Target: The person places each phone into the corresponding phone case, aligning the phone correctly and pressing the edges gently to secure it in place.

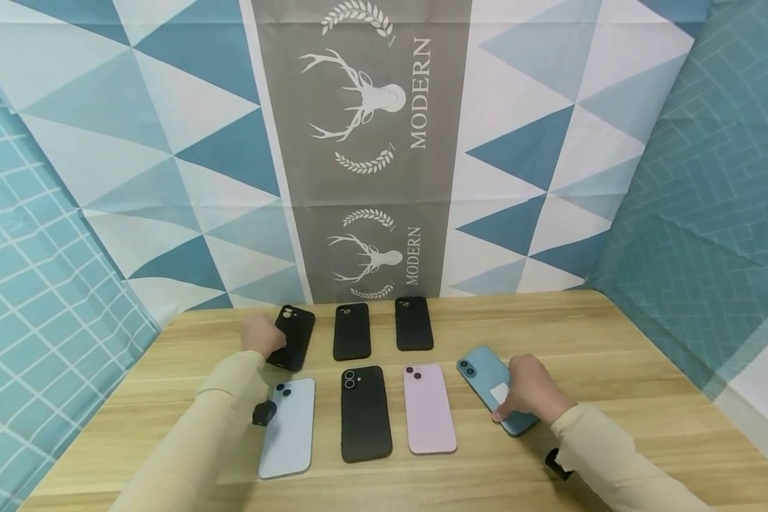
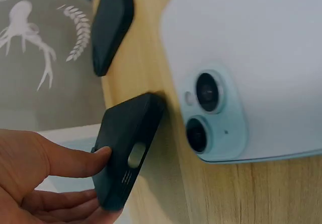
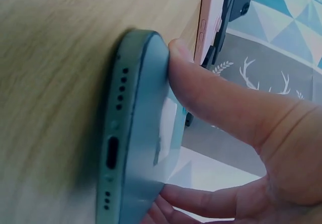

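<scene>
My left hand (image 1: 262, 336) grips a black phone case (image 1: 297, 334) at the back left, thumb on one face and fingers under the other. In the left wrist view the case (image 2: 130, 133) stands tilted, with an oblong cut-out and small slots along its lower edge. On the right, my right hand (image 1: 530, 387) holds a teal phone (image 1: 484, 373) by its lower part, thumb at one side and fingers at the other. A whitish patch shows on its back. The right wrist view shows the charging port and speaker holes of this phone (image 3: 116, 138), close over the wood.
Two more black phone cases, one in the middle (image 1: 352, 331) and one to its right (image 1: 413, 323), lie along the table's back edge. In front lie a pale blue phone (image 1: 288, 430), a black phone (image 1: 365, 412) and a pink phone (image 1: 429, 409). Patterned cloth (image 1: 365, 178) hangs behind the table.
</scene>
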Motion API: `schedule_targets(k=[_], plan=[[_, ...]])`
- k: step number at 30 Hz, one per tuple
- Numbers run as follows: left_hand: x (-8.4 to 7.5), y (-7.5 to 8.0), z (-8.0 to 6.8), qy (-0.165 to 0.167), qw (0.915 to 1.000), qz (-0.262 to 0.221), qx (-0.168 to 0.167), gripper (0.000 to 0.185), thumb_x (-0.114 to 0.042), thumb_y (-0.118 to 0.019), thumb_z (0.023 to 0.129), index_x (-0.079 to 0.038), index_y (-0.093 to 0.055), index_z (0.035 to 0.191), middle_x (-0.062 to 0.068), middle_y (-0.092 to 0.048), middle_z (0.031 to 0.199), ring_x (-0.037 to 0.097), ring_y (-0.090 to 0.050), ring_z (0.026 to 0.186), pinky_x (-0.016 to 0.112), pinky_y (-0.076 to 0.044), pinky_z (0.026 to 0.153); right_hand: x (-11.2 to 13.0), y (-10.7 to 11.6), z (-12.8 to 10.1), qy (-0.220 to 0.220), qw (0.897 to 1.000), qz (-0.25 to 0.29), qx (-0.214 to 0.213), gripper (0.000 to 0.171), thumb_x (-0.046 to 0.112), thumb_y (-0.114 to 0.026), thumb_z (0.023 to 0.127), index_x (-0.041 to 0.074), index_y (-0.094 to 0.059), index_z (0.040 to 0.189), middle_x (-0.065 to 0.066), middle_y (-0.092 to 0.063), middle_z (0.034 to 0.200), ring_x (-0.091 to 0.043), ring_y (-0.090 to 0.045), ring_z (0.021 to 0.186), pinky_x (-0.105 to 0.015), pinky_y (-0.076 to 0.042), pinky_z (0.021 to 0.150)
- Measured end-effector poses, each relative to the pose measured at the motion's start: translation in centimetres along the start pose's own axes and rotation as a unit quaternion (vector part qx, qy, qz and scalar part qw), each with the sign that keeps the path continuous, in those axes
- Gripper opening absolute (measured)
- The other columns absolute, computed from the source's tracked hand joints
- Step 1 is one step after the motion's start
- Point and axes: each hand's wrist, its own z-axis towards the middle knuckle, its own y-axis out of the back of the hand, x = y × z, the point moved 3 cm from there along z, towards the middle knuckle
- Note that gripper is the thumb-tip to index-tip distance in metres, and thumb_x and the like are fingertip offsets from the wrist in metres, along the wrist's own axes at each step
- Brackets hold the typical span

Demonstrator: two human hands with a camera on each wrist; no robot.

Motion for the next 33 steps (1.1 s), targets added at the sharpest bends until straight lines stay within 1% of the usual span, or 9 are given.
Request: schedule_targets(k=[4, 6, 10, 13, 18, 23, 27, 31, 33], plan=[[1.0, 0.4, 0.2, 0.017, 0.9985, -0.039, 0.035, 0.014, -0.006, -0.068, 0.077, 0.005, -0.061, 0.071, 0.01, -0.056, 0.06, 0.019, -0.052, 0.054, 0.025, -0.042, 0.048, -0.3, 0.0, 0.0, -0.002, 1.0, 0.021, 0.003, 0.064, 0.024, -0.097, 0.045, -0.005, -0.056, 0.084, -0.01, -0.057, 0.077, -0.02, -0.049, 0.069, -0.029, -0.047, 0.06], [1.7, 0.4, 0.3, 0.043, 0.9951, -0.066, 0.059, 0.016, -0.008, -0.069, 0.079, 0.002, -0.06, 0.07, 0.005, -0.054, 0.058, 0.014, -0.051, 0.05, 0.022, -0.042, 0.047, -0.5, 0.1, 0.1, 0.0, 1.0, 0.027, 0.006, 0.065, 0.023, -0.098, 0.045, -0.005, -0.056, 0.086, -0.01, -0.058, 0.078, -0.02, -0.05, 0.069, -0.029, -0.047, 0.059], [2.8, 0.4, 0.7, 0.108, 0.9784, -0.145, 0.1, 0.017, -0.009, -0.071, 0.081, 0.001, -0.058, 0.076, 0.004, -0.055, 0.064, 0.008, -0.054, 0.048, 0.019, -0.048, 0.048, -0.8, 0.3, 0.4, 0.002, 1.0, 0.024, 0.007, 0.067, 0.021, -0.097, 0.046, -0.008, -0.059, 0.092, -0.013, -0.061, 0.083, -0.02, -0.052, 0.072, -0.031, -0.049, 0.062], [3.6, 0.4, 0.8, 0.141, 0.968, -0.175, 0.112, 0.02, -0.01, -0.07, 0.083, 0.005, -0.057, 0.086, 0.008, -0.055, 0.074, 0.007, -0.057, 0.05, 0.018, -0.05, 0.051, -1.0, 0.6, 0.8, -0.009, 1.0, 0.024, 0.014, 0.063, 0.02, -0.096, 0.049, -0.009, -0.062, 0.093, -0.013, -0.063, 0.084, -0.02, -0.053, 0.072, -0.03, -0.05, 0.062], [4.4, 0.5, 0.5, 0.154, 0.9645, -0.178, 0.12, 0.035, -0.011, -0.069, 0.084, 0.015, -0.056, 0.103, 0.015, -0.055, 0.084, 0.009, -0.059, 0.053, 0.019, -0.051, 0.053, -1.7, 0.8, 1.1, -0.019, 0.999, 0.039, 0.025, 0.049, 0.018, -0.094, 0.054, -0.007, -0.066, 0.085, -0.011, -0.062, 0.078, -0.019, -0.052, 0.068, -0.028, -0.048, 0.057], [4.7, 0.7, 0.0, 0.169, 0.9532, -0.218, 0.123, 0.04, -0.01, -0.069, 0.085, 0.017, -0.055, 0.111, 0.015, -0.054, 0.087, 0.01, -0.058, 0.058, 0.021, -0.053, 0.056, -2.6, 0.9, 1.5, -0.01, 0.996, 0.081, 0.043, 0.026, 0.011, -0.087, 0.066, -0.003, -0.068, 0.075, -0.005, -0.058, 0.069, -0.015, -0.05, 0.063, -0.025, -0.045, 0.054], [4.8, 0.7, -0.3, 0.18, 0.9376, -0.267, 0.131, 0.039, -0.006, -0.066, 0.086, 0.017, -0.055, 0.116, 0.014, -0.058, 0.089, 0.011, -0.06, 0.064, 0.023, -0.056, 0.061, -3.5, 0.5, 1.9, -0.024, 0.987, 0.137, 0.083, 0.013, 0.006, -0.075, 0.079, -0.004, -0.068, 0.081, -0.007, -0.062, 0.076, -0.014, -0.056, 0.066, -0.027, -0.053, 0.058], [4.7, 0.8, -0.7, 0.188, 0.9222, -0.308, 0.14, 0.039, -0.003, -0.063, 0.088, 0.017, -0.053, 0.12, 0.011, -0.06, 0.088, 0.01, -0.061, 0.066, 0.025, -0.059, 0.065, -4.1, 0.0, 2.1, -0.048, 0.97, 0.204, 0.126, 0.015, 0.006, -0.066, 0.087, -0.007, -0.067, 0.095, -0.008, -0.062, 0.082, -0.015, -0.056, 0.072, -0.028, -0.055, 0.063], [4.6, 0.9, -0.8, 0.182, 0.9165, -0.324, 0.149, 0.039, -0.002, -0.062, 0.089, 0.018, -0.052, 0.121, 0.009, -0.06, 0.085, 0.009, -0.061, 0.066, 0.025, -0.059, 0.066, -4.2, -0.1, 2.2, -0.058, 0.961, 0.234, 0.139, 0.018, 0.007, -0.064, 0.089, -0.008, -0.065, 0.099, -0.008, -0.062, 0.084, -0.015, -0.056, 0.074, -0.028, -0.055, 0.065]])
